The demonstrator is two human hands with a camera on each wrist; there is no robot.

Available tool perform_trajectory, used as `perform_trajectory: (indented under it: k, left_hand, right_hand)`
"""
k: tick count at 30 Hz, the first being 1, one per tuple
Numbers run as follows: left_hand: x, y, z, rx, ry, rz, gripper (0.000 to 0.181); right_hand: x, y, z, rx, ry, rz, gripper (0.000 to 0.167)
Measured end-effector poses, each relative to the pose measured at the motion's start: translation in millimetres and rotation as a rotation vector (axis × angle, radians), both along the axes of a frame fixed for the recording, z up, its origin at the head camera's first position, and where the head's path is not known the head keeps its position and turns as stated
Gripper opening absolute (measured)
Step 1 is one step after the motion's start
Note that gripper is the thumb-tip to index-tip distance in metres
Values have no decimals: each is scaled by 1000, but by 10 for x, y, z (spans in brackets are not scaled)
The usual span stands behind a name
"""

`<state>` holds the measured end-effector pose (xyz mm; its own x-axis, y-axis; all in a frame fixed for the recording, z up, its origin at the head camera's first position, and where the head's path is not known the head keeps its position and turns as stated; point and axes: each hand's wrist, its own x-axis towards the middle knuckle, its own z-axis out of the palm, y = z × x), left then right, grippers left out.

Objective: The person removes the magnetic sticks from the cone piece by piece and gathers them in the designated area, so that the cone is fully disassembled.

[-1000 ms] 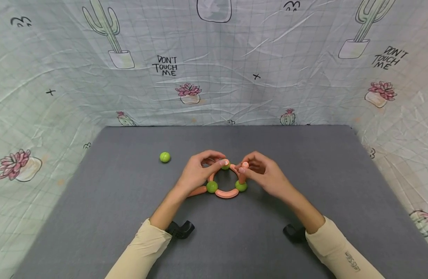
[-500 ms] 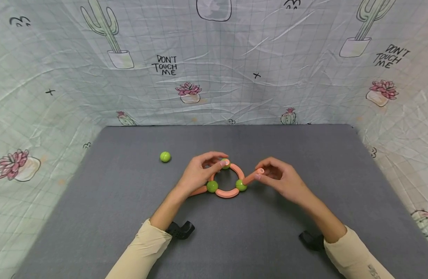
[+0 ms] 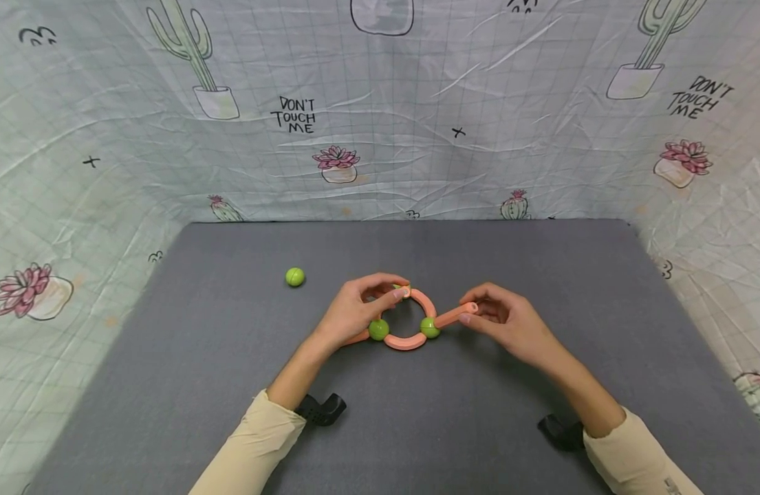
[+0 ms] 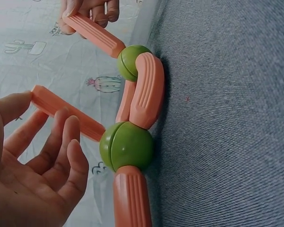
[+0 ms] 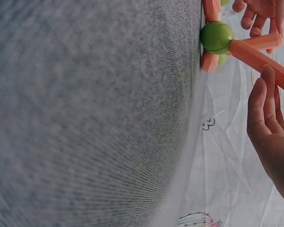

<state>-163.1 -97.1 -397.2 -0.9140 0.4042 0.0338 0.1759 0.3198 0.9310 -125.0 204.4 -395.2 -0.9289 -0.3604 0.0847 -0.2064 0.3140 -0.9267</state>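
Observation:
A ring of curved coral-pink rods and green balls [image 3: 379, 330] lies on the grey table. My left hand [image 3: 357, 313] pinches the raised end of a straight pink rod [image 4: 68, 113], which slants up from the nearest ball in the left wrist view. Another straight rod [image 4: 132, 201] points out from that same ball. At the ring's right side, my right hand [image 3: 509, 320] holds the outer end of a pink rod [image 3: 455, 315] between thumb and fingers. That rod meets the right ball [image 5: 217, 38]. The ring's far ball is mostly hidden by my left hand in the head view.
A loose green ball [image 3: 295, 277] sits on the table [image 3: 231, 385] to the left of the ring. A cloth [image 3: 417, 165] printed with cacti hangs behind the table and along its sides. Black wrist mounts [image 3: 322, 410] stick out beneath both forearms.
My right hand has moved right and slightly nearer, swinging the rod on the right ball from nearly upright to a low outward slant. My left hand has barely moved.

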Motion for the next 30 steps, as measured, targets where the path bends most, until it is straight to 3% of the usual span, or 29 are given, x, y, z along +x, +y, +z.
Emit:
perform_trajectory:
  k: [8, 17, 22, 30]
  left_hand:
    - [52, 8, -16, -47, 7, 5, 29]
    - [118, -40, -96, -66, 25, -49, 32]
    - [142, -69, -163, -124, 90, -81, 39]
    - [156, -44, -251, -252, 246, -96, 41]
  right_hand:
    - [4, 5, -8, -7, 17, 1, 27]
    - [-3, 12, -26, -7, 35, 3, 25]
    - [2, 12, -20, -4, 31, 8, 24]
    - [4, 2, -19, -9, 18, 15, 23]
